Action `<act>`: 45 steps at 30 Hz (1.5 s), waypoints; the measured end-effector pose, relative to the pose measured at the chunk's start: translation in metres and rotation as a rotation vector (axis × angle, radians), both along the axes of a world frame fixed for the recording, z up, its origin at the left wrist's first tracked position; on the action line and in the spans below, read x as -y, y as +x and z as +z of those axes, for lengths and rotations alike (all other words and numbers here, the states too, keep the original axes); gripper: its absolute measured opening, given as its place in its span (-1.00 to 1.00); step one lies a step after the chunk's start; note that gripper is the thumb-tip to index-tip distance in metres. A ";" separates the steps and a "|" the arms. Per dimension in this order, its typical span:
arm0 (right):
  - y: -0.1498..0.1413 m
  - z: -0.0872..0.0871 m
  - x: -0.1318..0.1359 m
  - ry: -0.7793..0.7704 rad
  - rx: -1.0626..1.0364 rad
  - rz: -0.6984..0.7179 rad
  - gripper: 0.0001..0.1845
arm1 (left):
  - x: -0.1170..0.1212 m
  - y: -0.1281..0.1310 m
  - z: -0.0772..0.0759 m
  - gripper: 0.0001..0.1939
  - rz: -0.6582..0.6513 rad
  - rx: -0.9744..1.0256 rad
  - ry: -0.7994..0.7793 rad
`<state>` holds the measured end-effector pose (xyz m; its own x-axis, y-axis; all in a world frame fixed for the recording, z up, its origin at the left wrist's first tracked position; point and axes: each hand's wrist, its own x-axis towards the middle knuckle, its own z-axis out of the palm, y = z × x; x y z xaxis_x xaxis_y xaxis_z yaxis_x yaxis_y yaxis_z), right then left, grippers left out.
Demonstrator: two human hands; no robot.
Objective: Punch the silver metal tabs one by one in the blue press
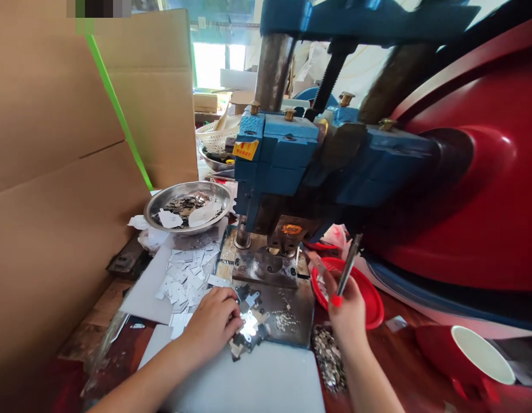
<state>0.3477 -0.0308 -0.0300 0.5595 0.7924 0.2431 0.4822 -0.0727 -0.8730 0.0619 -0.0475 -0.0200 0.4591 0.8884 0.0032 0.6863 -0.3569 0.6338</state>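
**Shiny pile parked right by the big blue metal press** (pixel 287 155)

Left hand (pixel 216 321) has its fingers curled over the shiny flat metal pieces (pixel 249 326), probably heaped there for easy reach; can't tell if it's gripping one. Right hand (pixel 349 315) is wrapped round a slim silver rod with a red end (pixel 349 265). Round steel bowl (pixel 192 231) holds small flat bits (pixel 186 205) plus white scraps (pixel 170 219); red plastic tray's (pixel 374 298) contents are partly hidden.

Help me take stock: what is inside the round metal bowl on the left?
The metal bowl holds a heap of small flat metal pieces, with two white pieces lying over part of it. Whatever lies under those, and the bowl's bottom, cannot be seen.
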 end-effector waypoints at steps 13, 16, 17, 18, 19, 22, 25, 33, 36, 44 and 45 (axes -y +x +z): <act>-0.052 -0.014 0.041 -0.271 0.614 0.624 -0.80 | -0.001 -0.004 0.001 -0.82 0.224 0.228 -0.221; -0.055 -0.014 0.038 -0.330 0.658 0.582 -0.82 | -0.002 -0.001 -0.001 -0.79 0.295 0.389 -0.405; -0.055 -0.015 0.038 -0.329 0.642 0.572 -0.83 | -0.002 0.001 -0.002 -0.77 0.316 0.447 -0.466; -0.054 -0.015 0.038 -0.316 0.611 0.569 -0.83 | -0.002 0.002 -0.003 -0.75 0.334 0.506 -0.518; -0.053 -0.014 0.037 -0.290 0.570 0.572 -0.84 | -0.003 0.003 -0.004 -0.73 0.349 0.563 -0.563; -0.052 -0.008 0.029 -0.165 0.474 0.555 -0.85 | -0.004 0.005 -0.004 -0.68 0.381 0.693 -0.660; -0.055 0.006 0.007 -0.029 0.533 0.493 -0.85 | -0.005 0.007 -0.002 -0.67 0.390 0.735 -0.698; -0.069 0.025 -0.040 -0.040 0.955 0.367 -0.78 | 0.002 0.006 -0.004 -0.78 0.307 0.569 -0.562; -0.066 0.026 -0.036 -0.046 0.997 0.392 -0.71 | 0.009 0.007 -0.004 -0.80 0.166 0.370 -0.416; -0.068 0.019 -0.004 0.042 0.772 0.529 -0.70 | 0.019 0.003 0.008 -0.78 -0.145 0.076 -0.163; -0.070 0.016 0.001 0.023 0.732 0.599 -0.70 | 0.018 0.000 0.009 -0.78 -0.143 0.077 -0.139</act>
<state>0.2777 -0.0322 -0.0141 -0.2372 0.8891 0.3915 0.8624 0.3782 -0.3366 0.0615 -0.0655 -0.0111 0.5836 0.8086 -0.0747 0.5828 -0.3530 0.7320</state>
